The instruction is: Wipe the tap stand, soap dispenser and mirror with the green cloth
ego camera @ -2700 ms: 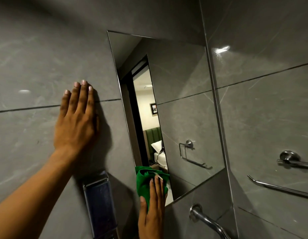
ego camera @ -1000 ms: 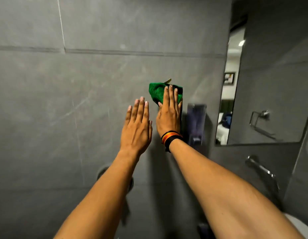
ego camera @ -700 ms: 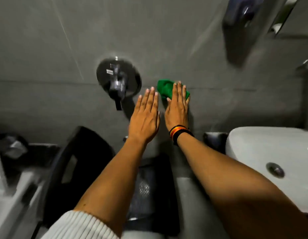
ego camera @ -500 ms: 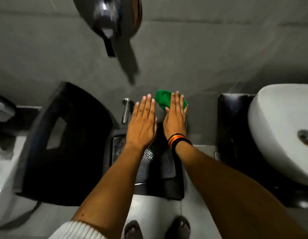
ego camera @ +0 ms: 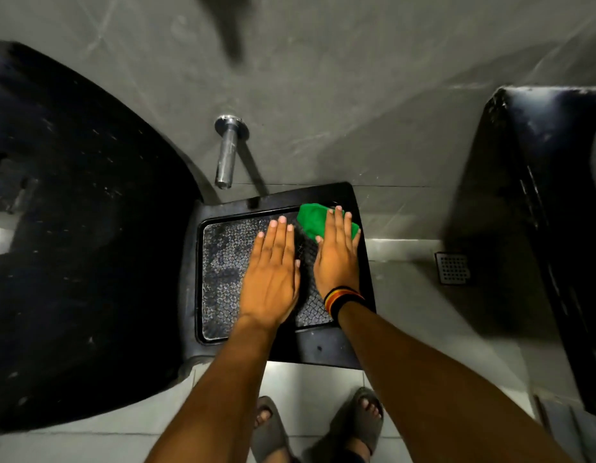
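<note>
My right hand [ego camera: 336, 259], with a striped band at the wrist, lies flat with fingers straight, and the green cloth [ego camera: 315, 220] is bunched under its fingertips. My left hand [ego camera: 273, 272] is flat beside it, fingers apart, holding nothing. Both hands appear over the patterned top of a low black stand [ego camera: 223, 262]; I cannot tell whether they touch it. A short metal tap spout [ego camera: 227, 155] sticks out of the grey wall just above the stand. The mirror and the soap dispenser are out of view.
A large black curved object [ego camera: 89, 228] fills the left side. A black counter edge [ego camera: 537, 195] stands at the right. A square floor drain [ego camera: 453, 268] lies between stand and counter. My sandalled feet [ego camera: 316, 426] are on the pale floor tiles.
The view has swung from the mirror down the wall to the floor. Both hands have moved down together, the right keeping the cloth under its fingers, past the round wall valve to the stand.
</note>
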